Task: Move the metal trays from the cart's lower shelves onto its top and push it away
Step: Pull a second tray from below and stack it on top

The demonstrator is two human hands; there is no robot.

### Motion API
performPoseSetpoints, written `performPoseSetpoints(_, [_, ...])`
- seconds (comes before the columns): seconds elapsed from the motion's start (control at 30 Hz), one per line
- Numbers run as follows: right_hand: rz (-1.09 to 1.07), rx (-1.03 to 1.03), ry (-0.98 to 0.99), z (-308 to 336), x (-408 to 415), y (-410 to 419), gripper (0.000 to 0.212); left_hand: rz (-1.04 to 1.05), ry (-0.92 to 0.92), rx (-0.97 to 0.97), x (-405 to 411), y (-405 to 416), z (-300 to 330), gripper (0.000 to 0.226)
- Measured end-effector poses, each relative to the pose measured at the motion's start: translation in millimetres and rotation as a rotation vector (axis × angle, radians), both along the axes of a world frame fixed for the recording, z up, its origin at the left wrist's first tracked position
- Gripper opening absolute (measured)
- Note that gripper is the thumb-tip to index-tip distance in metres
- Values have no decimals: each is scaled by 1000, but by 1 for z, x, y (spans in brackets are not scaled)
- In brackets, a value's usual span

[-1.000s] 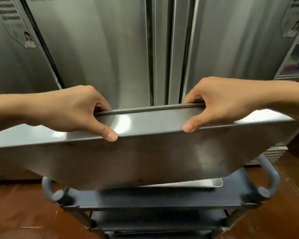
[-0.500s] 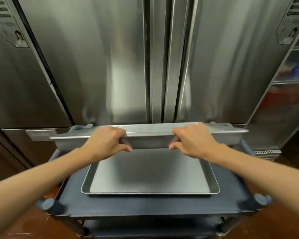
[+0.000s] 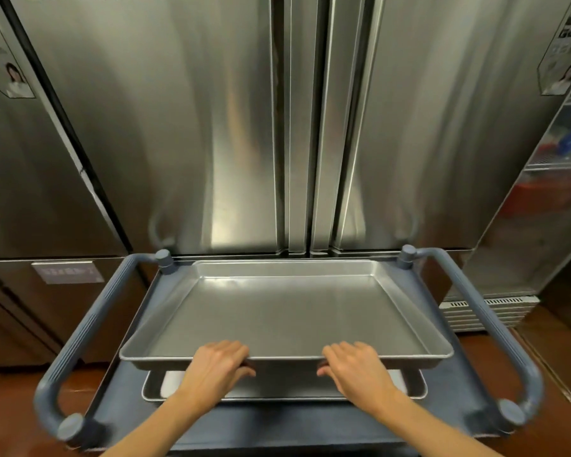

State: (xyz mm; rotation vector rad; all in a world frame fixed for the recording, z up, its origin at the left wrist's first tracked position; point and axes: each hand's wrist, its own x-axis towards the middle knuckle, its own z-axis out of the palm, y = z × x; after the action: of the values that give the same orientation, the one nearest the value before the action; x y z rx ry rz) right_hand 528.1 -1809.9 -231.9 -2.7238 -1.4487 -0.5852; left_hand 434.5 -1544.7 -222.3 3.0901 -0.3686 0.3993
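Note:
A shallow metal tray (image 3: 287, 311) hangs level just above the grey-blue cart's top (image 3: 277, 427). My left hand (image 3: 220, 366) grips its near rim left of centre. My right hand (image 3: 351, 366) grips the same rim right of centre. Under it a second metal tray (image 3: 412, 387) lies flat on the cart top, with only its near edge and corners showing. The held tray's far end reaches the cart's far edge. The lower shelves are out of sight.
Curved cart handles run along the left (image 3: 80, 341) and right (image 3: 495, 331) sides. Tall stainless refrigerator doors (image 3: 211, 127) stand right behind the cart. A glass-door cabinet (image 3: 561, 153) is at the right. The floor (image 3: 0, 410) is red-brown tile.
The tray was tilted up close to my face, then swung out over the cart. It has since come down flat, close above the tray lying on the cart top.

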Motion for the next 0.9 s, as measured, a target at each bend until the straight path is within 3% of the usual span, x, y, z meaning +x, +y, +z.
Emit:
performPoseSetpoints(0.43, [-176, -265, 245, -57, -12, 4, 47, 98, 184, 116, 0, -5, -64, 50])
performPoseSetpoints(0.67, [-203, -242, 283, -72, -8, -1, 46, 240, 309, -22, -4, 2, -88, 40])
performPoseSetpoints(0.8, [-198, -230, 369, -71, -1, 3, 14, 328, 379, -143, -1, 6, -91, 44])
performPoseSetpoints(0.9, [-233, -193, 421, -72, 5, 9, 30, 349, 410, -176, 1, 7, -92, 44])
